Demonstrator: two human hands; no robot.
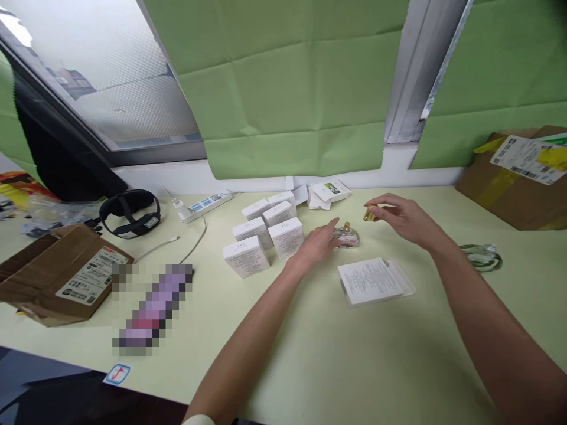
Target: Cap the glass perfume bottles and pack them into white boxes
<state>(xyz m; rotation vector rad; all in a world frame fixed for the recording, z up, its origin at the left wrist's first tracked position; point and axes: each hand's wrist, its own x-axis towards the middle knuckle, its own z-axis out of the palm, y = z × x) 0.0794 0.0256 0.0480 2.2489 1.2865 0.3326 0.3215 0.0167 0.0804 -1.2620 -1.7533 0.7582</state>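
Note:
A small clear glass perfume bottle (347, 239) with a bare gold neck stands upright on the table. My left hand (315, 245) is at its left side, holding it, the index finger stretched past the bottle and the other fingers partly hidden. To the right and slightly higher, my right hand (401, 217) pinches a gold cap (368, 213) between thumb and fingers, apart from the bottle. In front of the bottle lies a flat white printed box (371, 281) on a clear plastic wrapper (405, 282).
Several small white boxes (246, 257) stand left of my left hand. Opened white packaging (330, 190) lies by the wall. Cardboard boxes (509, 189) sit at both sides. A power strip (206, 206), a black headset (128, 215) and a pixelated object (155, 310) lie left; a coiled clear strap (482, 258) lies right.

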